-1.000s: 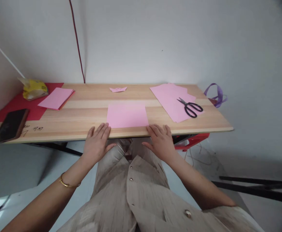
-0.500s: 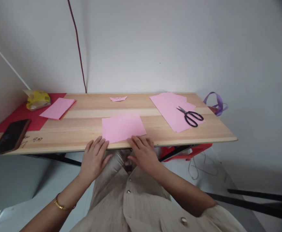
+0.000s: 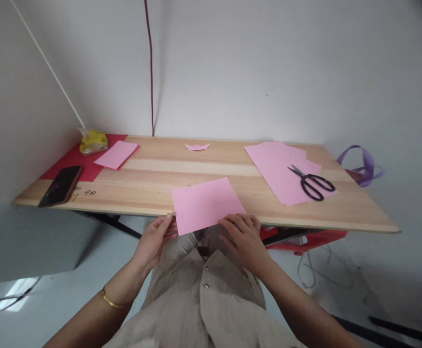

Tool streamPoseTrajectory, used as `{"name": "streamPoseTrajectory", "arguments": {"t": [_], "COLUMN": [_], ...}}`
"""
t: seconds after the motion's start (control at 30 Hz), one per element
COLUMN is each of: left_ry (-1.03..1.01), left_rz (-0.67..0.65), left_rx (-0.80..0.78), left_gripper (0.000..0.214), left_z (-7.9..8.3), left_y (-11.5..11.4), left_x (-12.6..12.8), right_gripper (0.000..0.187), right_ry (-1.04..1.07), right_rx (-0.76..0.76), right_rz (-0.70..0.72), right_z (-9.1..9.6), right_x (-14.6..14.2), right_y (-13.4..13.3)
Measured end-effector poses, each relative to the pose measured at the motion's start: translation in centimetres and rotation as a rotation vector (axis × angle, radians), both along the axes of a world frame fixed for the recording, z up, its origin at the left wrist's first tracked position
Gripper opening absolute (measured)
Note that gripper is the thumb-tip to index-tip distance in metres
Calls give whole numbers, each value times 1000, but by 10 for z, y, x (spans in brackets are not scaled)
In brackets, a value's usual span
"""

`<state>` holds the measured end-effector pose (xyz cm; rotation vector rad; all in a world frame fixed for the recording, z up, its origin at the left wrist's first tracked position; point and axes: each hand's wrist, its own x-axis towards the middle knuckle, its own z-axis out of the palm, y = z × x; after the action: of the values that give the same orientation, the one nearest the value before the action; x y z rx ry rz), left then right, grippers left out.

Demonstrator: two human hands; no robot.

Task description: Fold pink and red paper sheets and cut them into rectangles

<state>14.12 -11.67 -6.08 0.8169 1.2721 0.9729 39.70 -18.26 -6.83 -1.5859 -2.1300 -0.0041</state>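
A pink sheet of paper (image 3: 207, 203) lies tilted at the table's near edge, its front part sticking out over the edge. At its left front corner, my left hand (image 3: 155, 239) is turned sideways with the fingers curled under the sheet and the thumb close to its side. My right hand (image 3: 245, 237) rests palm down on the right front corner, fingers stretched over the paper and thumb apart below the edge. A small folded pink paper piece (image 3: 197, 147) sits farther back on the table.
Black-handled scissors (image 3: 314, 184) lie on pink sheets (image 3: 276, 164) to the right. On the left are a phone (image 3: 61, 186), a pink paper stack (image 3: 117, 154), red paper (image 3: 66, 162) and a yellow tissue pack (image 3: 94, 141). A purple strap (image 3: 366, 166) hangs past the wooden table's (image 3: 363, 212) right end.
The pink sheet has come nearer and now overhangs the table edge. My left hand has turned from lying flat to holding its left corner. The camera view has swung left.
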Motion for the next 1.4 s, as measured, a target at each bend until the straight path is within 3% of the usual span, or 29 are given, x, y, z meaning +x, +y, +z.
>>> {"name": "streamPoseTrajectory", "arguments": {"t": [0.1,0.37,0.6,0.73,0.87,1.03,1.17,1.4], "left_ry": [-155,-232,-248,-233,-265,-339,-359,-318], "left_rz": [28,-88,-156,-184,-162,-138,-132,-211], "left_rx": [-157,-224,-250,-313,-263,-209,-137,-37], "left_gripper": [46,36,34,36,35,40,42,36], "left_z": [4,5,-6,-8,-4,-6,-12,-1], "left_y": [7,-2,-13,-19,-10,-1,-4,-2], "left_x": [4,19,9,5,10,12,7,-7], "right_gripper": [26,22,29,30,29,25,26,61], "right_ry": [-3,96,333,253,135,139,269,635], "right_rx": [1,34,26,8,50,50,38,-164], "right_rz": [10,61,-86,-74,-74,1,-17,-183], "right_z": [3,0,4,-1,-4,-4,-7,-4], "right_x": [5,17,48,54,49,47,48,40], "right_y": [-6,-10,7,15,16,9,4,18]}}
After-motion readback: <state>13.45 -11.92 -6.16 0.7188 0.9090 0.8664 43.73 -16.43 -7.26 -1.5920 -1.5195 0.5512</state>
